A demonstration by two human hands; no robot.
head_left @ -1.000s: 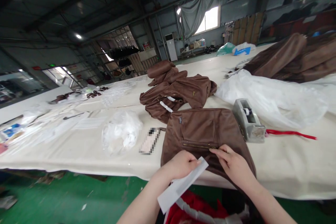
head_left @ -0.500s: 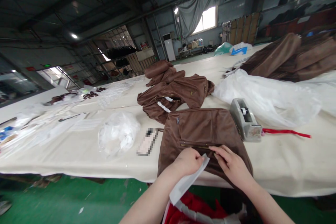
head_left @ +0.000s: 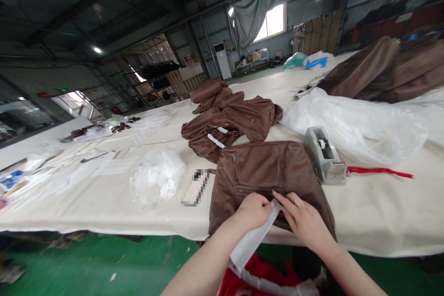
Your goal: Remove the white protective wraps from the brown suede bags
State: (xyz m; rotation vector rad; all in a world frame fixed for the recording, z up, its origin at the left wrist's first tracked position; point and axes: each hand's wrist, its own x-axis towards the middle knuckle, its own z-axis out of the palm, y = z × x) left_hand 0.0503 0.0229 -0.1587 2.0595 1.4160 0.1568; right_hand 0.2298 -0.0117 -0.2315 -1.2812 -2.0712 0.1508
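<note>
A brown bag (head_left: 263, 166) lies flat at the table's front edge, a zipper (head_left: 255, 190) running across its front. My left hand (head_left: 255, 210) is closed over the bag's lower part, gripping the upper end of a white wrapping strip (head_left: 251, 243) that slants down past the table edge. Against it, my right hand (head_left: 300, 215) has its fingers pressed together at the strip's top end, just below the zipper; what its fingertips pinch is hidden. Below, a strap wrapped in whitish material (head_left: 260, 284) hangs in front of red cloth (head_left: 263, 268).
A grey tape dispenser (head_left: 324, 157) with a red ribbon (head_left: 379, 172) stands right of the bag. Left are a phone (head_left: 195, 189) and a crumpled plastic bag (head_left: 157, 175). More brown bags (head_left: 243, 118) lie behind; clear plastic sheeting (head_left: 354, 125) and brown pieces (head_left: 381, 69) fill the right.
My left hand has shifted slightly right and up with the white strip. Both hands are now closer together, the right fingers over the strip's end.
</note>
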